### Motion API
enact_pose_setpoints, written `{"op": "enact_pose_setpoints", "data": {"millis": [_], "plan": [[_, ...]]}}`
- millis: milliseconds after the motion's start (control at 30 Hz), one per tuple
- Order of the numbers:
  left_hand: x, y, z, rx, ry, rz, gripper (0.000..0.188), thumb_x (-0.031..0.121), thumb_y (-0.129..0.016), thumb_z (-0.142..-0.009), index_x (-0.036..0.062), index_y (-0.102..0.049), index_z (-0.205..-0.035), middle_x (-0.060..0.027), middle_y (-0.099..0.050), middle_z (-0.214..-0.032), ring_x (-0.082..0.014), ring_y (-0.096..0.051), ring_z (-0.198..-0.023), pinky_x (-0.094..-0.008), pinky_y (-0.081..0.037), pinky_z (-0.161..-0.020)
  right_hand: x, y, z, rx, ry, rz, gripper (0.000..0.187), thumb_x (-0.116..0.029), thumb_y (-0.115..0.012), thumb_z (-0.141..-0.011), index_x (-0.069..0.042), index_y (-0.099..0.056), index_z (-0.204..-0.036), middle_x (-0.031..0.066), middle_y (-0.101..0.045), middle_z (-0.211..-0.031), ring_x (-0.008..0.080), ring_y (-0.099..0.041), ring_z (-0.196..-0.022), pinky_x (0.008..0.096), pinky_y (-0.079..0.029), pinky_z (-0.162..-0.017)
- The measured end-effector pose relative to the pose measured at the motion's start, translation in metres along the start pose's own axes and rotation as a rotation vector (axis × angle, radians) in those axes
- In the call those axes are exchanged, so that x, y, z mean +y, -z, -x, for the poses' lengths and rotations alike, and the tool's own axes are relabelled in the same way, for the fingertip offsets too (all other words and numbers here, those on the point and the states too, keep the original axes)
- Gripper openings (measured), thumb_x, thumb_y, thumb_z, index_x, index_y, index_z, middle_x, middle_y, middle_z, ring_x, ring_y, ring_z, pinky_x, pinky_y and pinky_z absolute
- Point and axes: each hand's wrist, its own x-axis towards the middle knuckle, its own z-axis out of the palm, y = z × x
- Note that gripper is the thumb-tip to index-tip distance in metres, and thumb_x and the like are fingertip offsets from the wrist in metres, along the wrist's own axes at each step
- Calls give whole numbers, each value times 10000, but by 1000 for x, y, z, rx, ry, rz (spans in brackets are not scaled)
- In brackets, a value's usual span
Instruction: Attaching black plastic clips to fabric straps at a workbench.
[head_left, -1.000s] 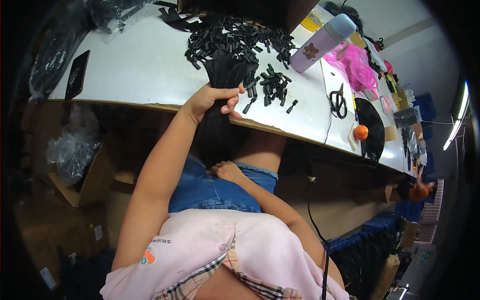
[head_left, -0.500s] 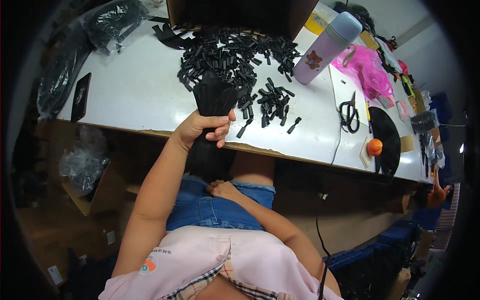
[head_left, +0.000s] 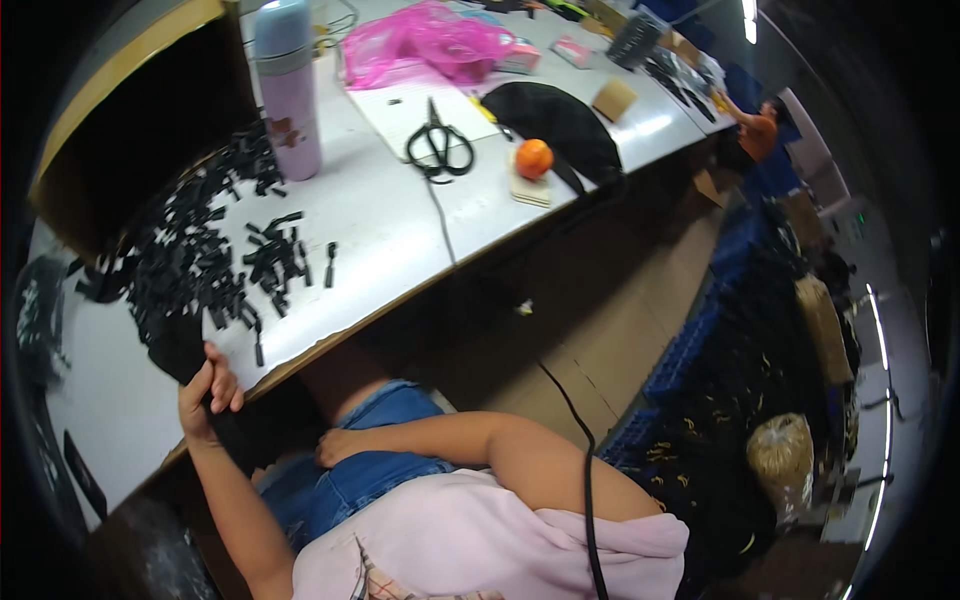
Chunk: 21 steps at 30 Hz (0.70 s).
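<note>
1. Turned rightward, shifting left hand (head_left: pixel 214 388) and black bundle (head_left: pixel 178 348) toward the picture's left.
2. Curling left fingers round the bundle by the edge of the white table (head_left: pixel 385 230); resting right hand (head_left: pixel 338 447) on denim shorts (head_left: pixel 325 495), with finger state impossible to tell.
3. Not yet letting go; leaving black pieces (head_left: pixel 190 255) heaped loose.
4. Beyond: bottle (head_left: pixel 291 110), scissors (head_left: pixel 434 128), farther off a co-worker (head_left: pixel 760 135).

Left hand (head_left: pixel 212 385), lower left, gripping black bundle (head_left: pixel 172 342) at desk (head_left: pixel 370 240) edge. Right hand (head_left: pixel 340 447), below centre-left, on denim shorts (head_left: pixel 345 492); contents unclear. Small black pieces (head_left: pixel 185 255) piled at left, box (head_left: pixel 120 56) upper left, lilac bottle (head_left: pixel 291 110) beside pile. Scissors (head_left: pixel 434 122) upper centre, overlapping paper (head_left: pixel 380 120); round orange item (head_left: pixel 534 158) to their right. Pink bag (head_left: pixel 420 45) top centre.
</note>
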Motion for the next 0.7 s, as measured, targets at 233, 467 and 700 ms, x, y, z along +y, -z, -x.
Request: {"op": "enact_pose_setpoints", "data": {"millis": [233,467,700], "plan": [[-1,-6,-3,-10,-66,-34,151,96,-378,-839,29,-386,-974,-10,-394,-576,-53,-339,-377,-215,-388,-408,-9,10,2,69,4,58,194,-225,-442,-689,-56,-529,-646,93,-554,-641,269,-546,-617,400,-443,-537],[-1,-10,-3,37,-46,-39,157,101,-374,-839,21,-390,-973,-5,-392,-570,-52,-339,-383,-214,-390,-419,8,-11,4,67,3,64,194,-238,-439,-687,-69,-520,-640,84,-553,-645,269,-546,-629,391,-431,-525],[-1,-10,-2,24,-76,-64,164,111,-383,-839,20,-398,-974,-4,-395,-570,-49,-341,-387,-209,-393,-418,-14,22,8,61,-53,231,177,-241,-453,-665,-79,-515,-632,48,-530,-629,234,-534,-630,361,-413,-516]]}}
